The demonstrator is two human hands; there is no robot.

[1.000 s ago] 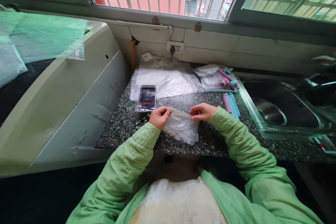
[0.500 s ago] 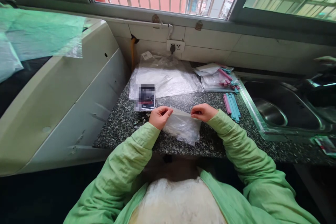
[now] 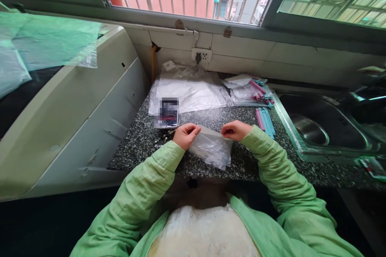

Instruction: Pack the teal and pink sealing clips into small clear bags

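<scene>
A small clear plastic bag (image 3: 211,149) hangs over the near edge of the speckled granite counter (image 3: 141,136). My left hand (image 3: 186,135) pinches its top left corner. My right hand (image 3: 235,130) pinches the top right corner, so the bag's upper edge is stretched between the two hands. Both arms wear light green sleeves. The bag looks crumpled and I cannot tell what is in it.
A blurred dark card (image 3: 167,113) lies left of my hands. Large clear bags (image 3: 189,88) lie by the wall socket (image 3: 201,55). Pink and blue clip sticks (image 3: 265,117) lie beside the steel sink (image 3: 319,124), with more in a bag (image 3: 251,90). A white appliance (image 3: 69,100) stands at left.
Both hands have shifted slightly to the right with the bag and lifted its top edge a little; the grip stays the same.
</scene>
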